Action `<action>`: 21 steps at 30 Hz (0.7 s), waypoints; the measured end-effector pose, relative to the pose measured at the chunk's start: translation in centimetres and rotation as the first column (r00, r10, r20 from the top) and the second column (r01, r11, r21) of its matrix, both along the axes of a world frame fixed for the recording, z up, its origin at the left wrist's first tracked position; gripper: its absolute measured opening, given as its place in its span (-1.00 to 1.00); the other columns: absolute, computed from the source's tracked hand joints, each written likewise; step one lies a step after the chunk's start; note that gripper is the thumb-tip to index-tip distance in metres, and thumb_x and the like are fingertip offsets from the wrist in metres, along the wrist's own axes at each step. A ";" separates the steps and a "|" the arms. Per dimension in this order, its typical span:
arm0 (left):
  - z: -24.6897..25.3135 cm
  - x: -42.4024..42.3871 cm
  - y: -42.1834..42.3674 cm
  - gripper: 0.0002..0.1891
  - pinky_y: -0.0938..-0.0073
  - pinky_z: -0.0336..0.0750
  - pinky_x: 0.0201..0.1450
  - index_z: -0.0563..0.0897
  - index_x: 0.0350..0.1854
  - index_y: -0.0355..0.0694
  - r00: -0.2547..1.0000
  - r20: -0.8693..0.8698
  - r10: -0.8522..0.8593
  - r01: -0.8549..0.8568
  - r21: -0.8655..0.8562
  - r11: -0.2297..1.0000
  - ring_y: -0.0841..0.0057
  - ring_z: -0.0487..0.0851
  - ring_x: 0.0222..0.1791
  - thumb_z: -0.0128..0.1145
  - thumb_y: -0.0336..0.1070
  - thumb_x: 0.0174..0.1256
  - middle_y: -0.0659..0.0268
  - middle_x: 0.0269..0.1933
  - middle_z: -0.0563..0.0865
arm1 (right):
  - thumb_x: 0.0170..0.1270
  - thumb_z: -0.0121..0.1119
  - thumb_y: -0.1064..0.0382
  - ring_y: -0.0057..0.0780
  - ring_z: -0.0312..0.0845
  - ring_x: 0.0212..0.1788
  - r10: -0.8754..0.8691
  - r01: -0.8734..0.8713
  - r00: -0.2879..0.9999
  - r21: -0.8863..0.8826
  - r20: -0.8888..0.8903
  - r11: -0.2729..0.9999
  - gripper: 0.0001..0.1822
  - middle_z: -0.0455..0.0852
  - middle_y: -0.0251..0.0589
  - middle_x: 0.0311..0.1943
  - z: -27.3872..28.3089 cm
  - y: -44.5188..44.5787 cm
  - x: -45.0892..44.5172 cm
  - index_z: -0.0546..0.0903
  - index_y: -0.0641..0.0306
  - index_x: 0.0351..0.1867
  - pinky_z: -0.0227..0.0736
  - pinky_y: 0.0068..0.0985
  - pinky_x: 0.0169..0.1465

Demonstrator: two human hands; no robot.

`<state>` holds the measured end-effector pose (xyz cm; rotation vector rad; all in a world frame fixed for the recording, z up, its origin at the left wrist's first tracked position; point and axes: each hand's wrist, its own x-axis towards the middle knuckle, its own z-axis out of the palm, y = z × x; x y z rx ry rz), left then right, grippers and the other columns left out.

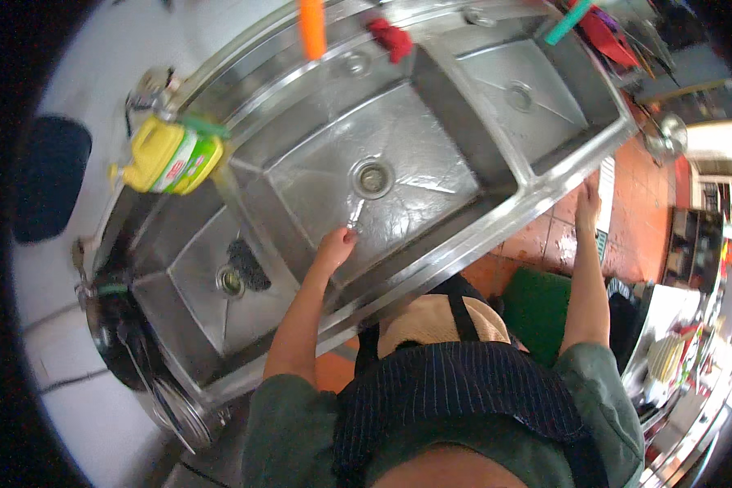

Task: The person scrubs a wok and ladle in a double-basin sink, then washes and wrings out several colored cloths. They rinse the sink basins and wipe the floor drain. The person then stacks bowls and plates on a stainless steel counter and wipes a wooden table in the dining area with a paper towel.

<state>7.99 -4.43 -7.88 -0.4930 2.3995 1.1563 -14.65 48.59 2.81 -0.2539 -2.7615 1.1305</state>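
Note:
In front of me is a stainless steel sink [427,268] with three basins. My left hand [337,245] hangs over the near side of the middle basin [317,177], its fingers curled in and no object visible in them. My right hand [587,206] is out past the sink's front edge, above the tiled floor. Blur hides how its fingers lie, and I see no object in it. A round drain [373,178] sits in the wet floor of the middle basin. In the left basin a dark scouring pad [248,265] lies beside another drain [230,280].
A yellow plastic jug [177,160] lies at the back left. Dark pans [113,335] rest at the left end. A red cloth [390,39] hangs on the back ledge near an orange spout or hose [312,27]. Wet red tiles [527,244] and a green container [537,311] are at right.

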 end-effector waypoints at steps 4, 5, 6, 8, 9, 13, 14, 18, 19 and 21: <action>-3.7 0.9 0.3 -0.73 0.32 0.45 -0.16 0.59 -0.25 -0.27 0.996 -0.073 -0.054 0.050 -0.053 0.997 0.20 0.61 -0.23 0.10 -0.16 0.15 0.09 -0.27 0.66 | 0.08 0.04 0.21 -0.05 0.41 0.03 -0.575 0.401 0.785 0.520 0.229 0.754 -0.59 0.51 0.11 -0.03 -2.3 16.6 15.6 0.48 0.18 0.01 0.36 -0.21 0.01; -3.3 -0.2 0.5 -0.73 0.34 0.45 -0.17 0.59 -0.25 -0.28 0.998 -0.017 -0.066 0.066 0.045 0.997 0.22 0.61 -0.26 0.11 -0.18 0.15 0.11 -0.28 0.67 | 0.07 0.04 0.22 -0.04 0.42 0.03 -0.735 0.502 0.636 0.599 0.234 0.624 -0.61 0.51 0.12 -0.03 -2.0 17.9 19.4 0.50 0.17 -0.01 0.38 -0.22 -0.01; 0.9 -3.6 3.8 -0.73 0.35 0.45 -0.18 0.59 -0.23 -0.31 0.985 0.083 -0.150 0.155 -0.064 0.986 0.25 0.62 -0.26 0.11 -0.20 0.15 0.10 -0.28 0.67 | 0.07 0.05 0.23 -0.04 0.44 0.01 -0.850 0.632 0.483 0.588 0.212 0.505 -0.62 0.50 0.11 -0.02 -1.3 20.8 25.1 0.50 0.18 -0.02 0.40 -0.22 -0.02; -1.1 -3.8 2.6 -0.72 0.36 0.46 -0.20 0.58 -0.22 -0.36 0.981 0.033 -0.192 0.194 -0.100 0.976 0.25 0.62 -0.27 0.10 -0.23 0.15 0.05 -0.30 0.67 | 0.07 0.06 0.24 -0.04 0.47 -0.02 -0.931 0.782 0.287 0.506 0.225 0.364 -0.64 0.50 0.10 -0.01 -0.8 23.8 29.9 0.51 0.19 -0.05 0.43 -0.24 -0.05; -0.7 -4.9 3.3 -0.72 0.36 0.45 -0.21 0.58 -0.21 -0.36 0.978 0.013 -0.207 0.207 -0.053 0.977 0.27 0.63 -0.27 0.09 -0.24 0.16 0.05 -0.31 0.67 | 0.08 0.09 0.23 -0.07 0.50 -0.04 -0.880 0.956 0.159 0.154 0.447 0.251 -0.64 0.48 0.03 0.04 -0.6 25.9 32.7 0.51 0.18 -0.05 0.45 -0.26 -0.08; 1.2 -8.6 5.9 -0.66 0.45 0.42 -0.33 0.49 0.01 -0.22 0.909 0.377 0.174 -0.348 0.463 0.815 0.49 0.54 -0.38 0.04 -0.18 0.25 0.31 -0.29 0.61 | 0.01 0.10 0.17 -0.09 0.44 0.02 -0.981 0.639 0.146 0.745 0.130 0.193 -0.61 0.53 -0.18 -0.04 1.3 26.7 37.5 0.57 0.00 -0.04 0.39 -0.17 0.02; -1.5 -9.0 4.3 -0.64 0.39 0.44 -0.27 0.49 0.03 -0.20 0.960 0.232 0.158 -0.201 0.172 0.964 0.41 0.54 -0.31 0.05 -0.16 0.22 0.27 -0.27 0.60 | 0.02 0.09 0.17 -0.12 0.38 0.07 -0.932 0.843 0.123 0.461 0.340 0.279 -0.63 0.50 -0.20 0.00 -1.2 31.0 38.5 0.58 -0.02 -0.06 0.37 -0.18 0.05; -0.3 -16.9 6.0 -0.63 0.33 0.44 -0.08 0.54 -0.06 -0.30 0.906 0.269 0.327 -0.348 0.036 0.937 0.30 0.56 -0.17 0.11 -0.20 0.12 0.17 -0.20 0.64 | 0.04 0.08 0.17 -0.09 0.49 -0.07 -0.912 0.783 0.187 0.506 0.366 0.363 -0.69 0.59 -0.13 -0.17 -2.5 33.8 39.1 0.60 0.01 -0.13 0.39 -0.16 0.00; 0.4 -19.2 8.8 -0.64 0.33 0.43 -0.04 0.55 -0.09 -0.32 0.707 0.415 0.573 -0.698 0.277 0.660 0.29 0.56 -0.14 0.12 -0.22 0.10 0.14 -0.19 0.65 | 0.03 0.09 0.16 -0.06 0.55 -0.15 -0.945 0.826 0.207 0.473 0.252 0.307 -0.72 0.64 -0.10 -0.28 -3.5 35.6 41.3 0.61 0.03 -0.17 0.42 -0.15 -0.04; 3.6 -23.3 14.7 -0.67 0.35 0.42 -0.01 0.55 -0.10 -0.36 0.976 -0.112 0.189 -0.209 -0.205 0.956 0.29 0.56 -0.11 0.10 -0.28 0.11 0.11 -0.15 0.64 | 0.00 0.14 0.11 -0.09 0.55 -0.16 -0.675 0.949 0.140 -0.292 0.724 -0.116 -0.71 0.63 -0.09 -0.26 -3.9 37.2 41.4 0.63 0.06 -0.21 0.43 -0.23 -0.04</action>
